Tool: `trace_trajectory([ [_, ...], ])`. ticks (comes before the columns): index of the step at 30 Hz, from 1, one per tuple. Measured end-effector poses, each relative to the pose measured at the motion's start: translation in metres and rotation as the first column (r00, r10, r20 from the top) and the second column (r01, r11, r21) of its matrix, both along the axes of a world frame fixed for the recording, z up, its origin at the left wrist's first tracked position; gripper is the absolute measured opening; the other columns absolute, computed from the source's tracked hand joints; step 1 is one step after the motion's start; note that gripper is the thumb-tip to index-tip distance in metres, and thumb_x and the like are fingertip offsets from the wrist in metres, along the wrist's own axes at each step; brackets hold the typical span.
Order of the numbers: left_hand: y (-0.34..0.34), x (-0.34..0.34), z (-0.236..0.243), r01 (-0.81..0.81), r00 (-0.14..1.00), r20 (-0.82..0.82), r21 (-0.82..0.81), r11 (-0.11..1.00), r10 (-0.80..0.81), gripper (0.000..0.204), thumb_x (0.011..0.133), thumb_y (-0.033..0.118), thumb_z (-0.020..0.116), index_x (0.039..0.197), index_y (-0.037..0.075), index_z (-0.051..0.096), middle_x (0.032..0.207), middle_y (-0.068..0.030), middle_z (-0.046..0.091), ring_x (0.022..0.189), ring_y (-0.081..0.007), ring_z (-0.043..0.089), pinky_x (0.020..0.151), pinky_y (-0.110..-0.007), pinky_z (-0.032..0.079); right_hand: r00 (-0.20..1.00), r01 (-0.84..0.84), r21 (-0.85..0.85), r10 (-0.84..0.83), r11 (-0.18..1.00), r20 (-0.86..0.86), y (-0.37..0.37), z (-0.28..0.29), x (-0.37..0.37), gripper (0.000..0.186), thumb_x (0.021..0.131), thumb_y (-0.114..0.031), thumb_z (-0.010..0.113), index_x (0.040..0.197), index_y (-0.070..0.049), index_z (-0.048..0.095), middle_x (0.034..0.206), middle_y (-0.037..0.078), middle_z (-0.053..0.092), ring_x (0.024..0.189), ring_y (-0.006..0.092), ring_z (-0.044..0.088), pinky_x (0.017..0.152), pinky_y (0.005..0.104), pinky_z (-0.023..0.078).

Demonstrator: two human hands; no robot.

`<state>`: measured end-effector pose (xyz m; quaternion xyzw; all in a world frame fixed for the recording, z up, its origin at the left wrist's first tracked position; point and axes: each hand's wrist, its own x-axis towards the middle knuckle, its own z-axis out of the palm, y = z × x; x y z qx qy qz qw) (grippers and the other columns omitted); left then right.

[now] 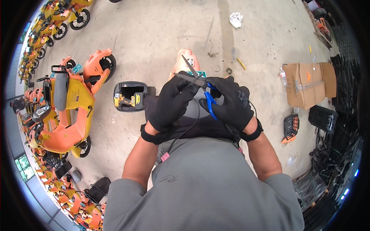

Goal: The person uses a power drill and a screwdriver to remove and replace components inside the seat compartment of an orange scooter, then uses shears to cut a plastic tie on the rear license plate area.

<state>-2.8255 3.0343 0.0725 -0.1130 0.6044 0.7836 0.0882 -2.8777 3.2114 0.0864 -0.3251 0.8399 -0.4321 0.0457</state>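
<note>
My right hand (234, 102), in a black glove, is closed around the blue handles of a pair of scissors (210, 103). Their grey blades stand apart and point up and to the left. My left hand (169, 102), also gloved in black, is closed right beside the blades. Whatever its fingers pinch is dark and hard to separate from the glove. Just beyond both hands is an orange scooter fender (185, 57) with a green plate (201, 73), partly covered by the hands and blades. Thin black cords run from my wrists toward my shirt.
To the left, a black bin (131, 85) holds a yellow cordless drill (127, 101). Yellow-orange scooters (75, 96) line the left side. At right are a cardboard sheet (304, 86), a black-and-orange basket (291, 127) and stacked black parts. A yellow marker-like stick (241, 63) lies ahead.
</note>
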Motion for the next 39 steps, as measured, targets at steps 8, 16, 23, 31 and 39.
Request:
trace_trajectory([
  [8, 0.002, 0.005, 0.003, 0.013, 0.995, -0.09, -0.241, 0.971, -0.036, 0.015, 0.086, 0.008, 0.052, 0.096, -0.001, 0.059, 0.07, -0.0005, 0.056, 0.061, -0.0057, 0.046, 0.052, -0.023, 0.038, 1.0, 0.007, -0.023, -0.007, 1.0, 0.02, -0.003, 0.0, 0.003, 0.03, 0.069, -0.013, 0.067, 0.098, -0.006, 0.06, 0.075, 0.008, 0.062, 0.06, 0.0197, 0.059, 0.056, 0.0314, 0.045],
  [16, 0.021, 0.004, 0.007, -0.159, 0.978, -0.169, -0.203, 0.966, 0.125, 0.02, 0.089, 0.019, 0.054, 0.094, 0.0, 0.058, 0.08, -0.0016, 0.059, 0.07, -0.0048, 0.048, 0.061, -0.022, 0.039, 0.994, 0.103, -0.154, -0.098, 0.983, 0.042, -0.015, 0.001, 0.011, 0.031, 0.068, -0.007, 0.066, 0.098, -0.005, 0.061, 0.072, 0.008, 0.061, 0.057, 0.0189, 0.057, 0.054, 0.0297, 0.045],
  [23, 0.012, 0.001, 0.02, -0.052, 0.999, -0.004, -0.305, 0.951, 0.054, 0.02, 0.09, 0.017, 0.05, 0.087, -0.001, 0.059, 0.077, -0.005, 0.058, 0.068, -0.0084, 0.053, 0.061, -0.022, 0.044, 0.988, 0.142, -0.048, -0.138, 0.989, 0.07, -0.004, -0.006, -0.002, 0.039, 0.069, -0.004, 0.069, 0.106, -0.002, 0.059, 0.086, 0.009, 0.063, 0.074, 0.0151, 0.062, 0.068, 0.0258, 0.05],
  [31, 0.019, 0.004, 0.019, -0.105, 0.989, -0.094, 0.085, 0.991, 0.113, 0.024, 0.094, 0.014, 0.042, 0.084, -0.003, 0.055, 0.077, -0.0081, 0.054, 0.064, -0.0118, 0.055, 0.053, -0.022, 0.044, 0.904, 0.138, -0.17, -0.054, 0.976, 0.424, -0.01, 0.005, -0.006, 0.04, 0.072, -0.001, 0.065, 0.111, -0.001, 0.057, 0.097, 0.009, 0.062, 0.087, 0.016, 0.061, 0.077, 0.0267, 0.049],
  [39, 0.023, 0.021, 0.006, -0.014, 0.976, -0.219, -0.02, 1.0, 0.009, 0.037, 0.096, 0.031, 0.038, 0.083, 0.0, 0.053, 0.08, -0.0081, 0.053, 0.073, -0.0151, 0.053, 0.066, -0.028, 0.044, 0.883, 0.34, -0.436, -0.124, 0.833, 0.453, 0.055, -0.047, -0.086, 0.026, 0.085, -0.005, 0.055, 0.109, 0.0, 0.052, 0.076, 0.001, 0.049, 0.072, 0.0083, 0.05, 0.077, 0.0279, 0.049],
])
